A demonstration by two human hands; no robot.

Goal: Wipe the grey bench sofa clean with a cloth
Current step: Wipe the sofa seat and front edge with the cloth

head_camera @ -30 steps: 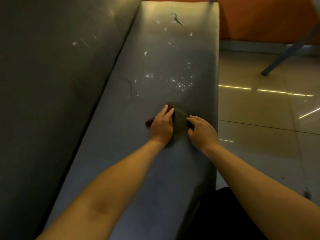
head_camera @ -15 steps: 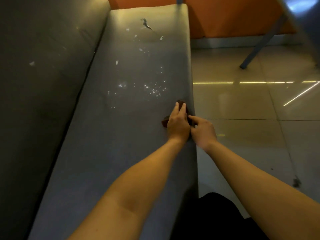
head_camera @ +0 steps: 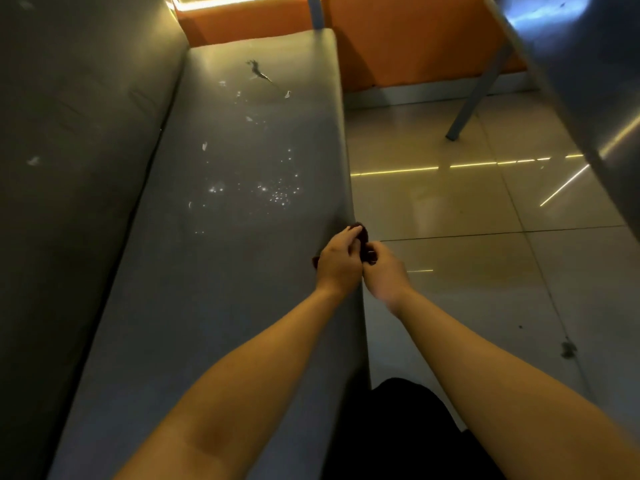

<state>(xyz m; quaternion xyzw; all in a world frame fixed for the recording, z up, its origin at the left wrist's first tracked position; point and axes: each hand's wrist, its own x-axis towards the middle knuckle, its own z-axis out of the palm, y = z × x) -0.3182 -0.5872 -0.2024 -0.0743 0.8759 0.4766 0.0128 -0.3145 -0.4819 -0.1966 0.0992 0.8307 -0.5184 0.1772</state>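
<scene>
Shifted right since a second ago: both hands and the cloth (head_camera: 362, 233), then flat mid-seat, now bunched at the front edge of the sofa (head_camera: 214, 323), partly out over the floor (head_camera: 467, 220).

Left hand (head_camera: 337, 263): above the edge of the seat (head_camera: 242, 140), fingers curled round the upper part of the cloth. Right hand (head_camera: 385, 273): just off the seat on the floor side, fingertips pinching the lower fold of the same cloth. Touching each other, or very nearly. Looks more like gathering or refolding than wiping.

Ahead and to the left of the hands: the stretch not yet wiped. Long axis of the seat: straight away from the body, toward the orange panel (head_camera: 415, 39). Bright specks (head_camera: 277, 195) near, up and left of the cloth; pale flecks and a dark scrap (head_camera: 258, 72) well beyond, close to the far end. Nearer to all of it: the left hand, already over the seat. Probably calls for a forward-and-left reach with the cloth laid flat again.

Hidden inside the two grips: most of the cloth, with only a dark lump past the left fingers and a bit between the hands on show. Cannot tell how it is folded. Cannot tell either whether the specks are drops or crumbs in this dim light. Backrest (head_camera: 69, 133) largely in shadow, with a pale mark or two. Near end of the seat covered by the forearms and cut off at the bottom. Dark blot (head_camera: 568, 349) on the floor: unclear what.
</scene>
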